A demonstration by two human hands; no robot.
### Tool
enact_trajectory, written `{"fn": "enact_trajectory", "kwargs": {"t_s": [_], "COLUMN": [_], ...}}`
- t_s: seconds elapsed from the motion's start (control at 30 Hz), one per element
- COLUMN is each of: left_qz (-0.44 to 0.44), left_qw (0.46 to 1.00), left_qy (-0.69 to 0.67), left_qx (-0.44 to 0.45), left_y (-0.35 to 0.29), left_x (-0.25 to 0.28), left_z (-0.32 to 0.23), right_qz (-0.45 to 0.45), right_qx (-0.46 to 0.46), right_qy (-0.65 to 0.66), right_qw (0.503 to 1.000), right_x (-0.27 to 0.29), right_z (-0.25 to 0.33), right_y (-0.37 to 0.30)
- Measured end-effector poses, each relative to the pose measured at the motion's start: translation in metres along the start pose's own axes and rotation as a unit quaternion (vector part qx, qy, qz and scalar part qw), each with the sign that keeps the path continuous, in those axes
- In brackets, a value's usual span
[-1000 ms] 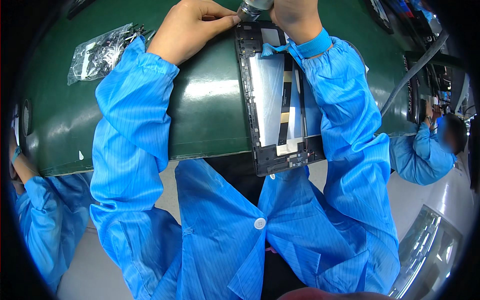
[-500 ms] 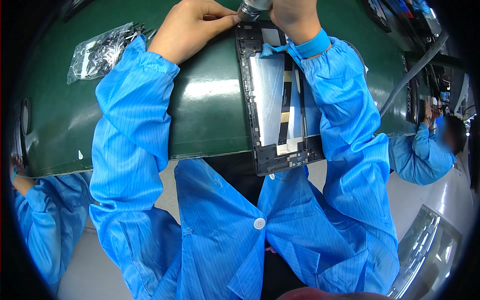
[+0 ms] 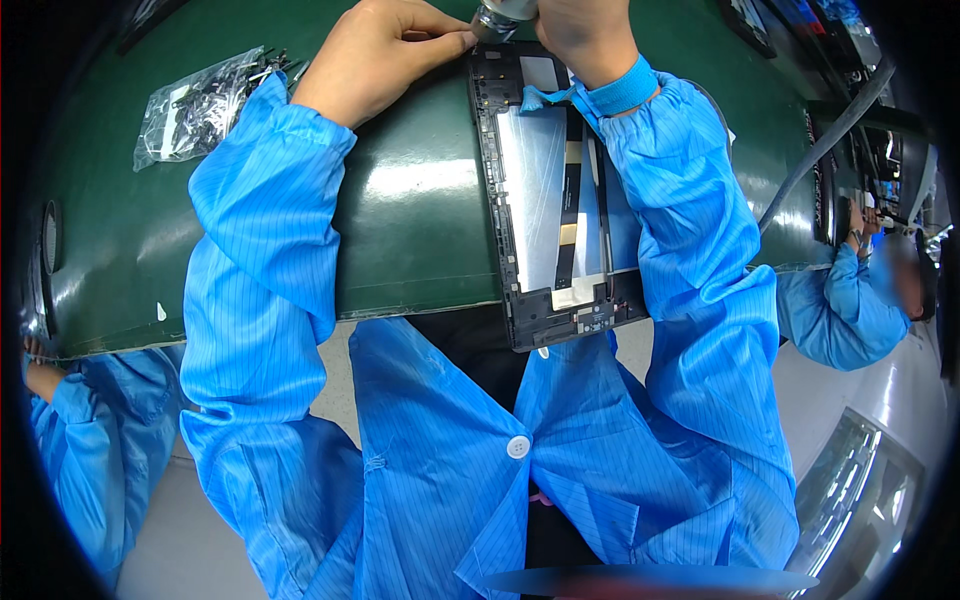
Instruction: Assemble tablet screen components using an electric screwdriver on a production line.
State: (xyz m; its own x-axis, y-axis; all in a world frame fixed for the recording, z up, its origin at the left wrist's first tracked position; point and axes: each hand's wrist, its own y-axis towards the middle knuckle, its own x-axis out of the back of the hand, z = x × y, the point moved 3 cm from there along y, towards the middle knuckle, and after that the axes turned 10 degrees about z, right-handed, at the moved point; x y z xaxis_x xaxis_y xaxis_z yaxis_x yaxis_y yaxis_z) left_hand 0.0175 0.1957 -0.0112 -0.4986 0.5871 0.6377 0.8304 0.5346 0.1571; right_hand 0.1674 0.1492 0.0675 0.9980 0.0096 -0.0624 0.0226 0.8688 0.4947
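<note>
A tablet-like device (image 3: 535,190), its back off, lies lengthwise with its near end jutting over the table's front edge. Inside its black frame are silver plates and a dark ribbon cable. My left hand (image 3: 385,60) is at its far left corner, thumb and finger pinched together; whatever is between them is too small to tell. Beside those fingertips is the end of a silver cylindrical tool (image 3: 497,22), cut off by the top edge of the view. My right hand (image 3: 588,40), wearing a blue wrist strap (image 3: 622,88), is closed on that tool above the device's far end.
A clear plastic bag (image 3: 190,115) with small black parts lies on the green table (image 3: 420,230) at the left. A grey cable (image 3: 830,140) hangs at the right. Co-workers in blue sit at the left (image 3: 105,430) and right (image 3: 845,310). Dark devices stand along the far right.
Both hands and the tool have shifted very slightly left. The device lies almost as before. The right co-worker's head and hands have moved a little.
</note>
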Motion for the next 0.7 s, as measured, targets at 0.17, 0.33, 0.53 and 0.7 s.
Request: {"fn": "enact_trajectory", "kwargs": {"t_s": [0.17,0.33,0.53,0.7], "left_qz": [0.007,0.007,0.012,0.005], "left_qw": [1.0,1.0,1.0,1.0], "left_qy": [0.003,0.001,0.002,0.016], "left_qx": [0.009,0.004,0.005,0.006], "left_y": [0.001,0.0016,0.0005,0.001], "left_x": [0.0015,0.002,0.0003,0.0006], "left_z": [0.0008,0.0021,0.002,0.0013], "right_qz": [0.004,0.007,0.004,0.006], "right_qx": [-0.002,-0.002,-0.007,-0.018], "right_qy": [0.004,-0.019,-0.034,-0.03], "right_qw": [1.0,1.0,0.999,0.999], "right_x": [-0.0028,-0.0058,-0.0056,-0.0053], "right_z": [-0.0023,-0.0033,-0.004,-0.0063], "right_y": [0.001,0.0023,0.0007,0.0003]}}
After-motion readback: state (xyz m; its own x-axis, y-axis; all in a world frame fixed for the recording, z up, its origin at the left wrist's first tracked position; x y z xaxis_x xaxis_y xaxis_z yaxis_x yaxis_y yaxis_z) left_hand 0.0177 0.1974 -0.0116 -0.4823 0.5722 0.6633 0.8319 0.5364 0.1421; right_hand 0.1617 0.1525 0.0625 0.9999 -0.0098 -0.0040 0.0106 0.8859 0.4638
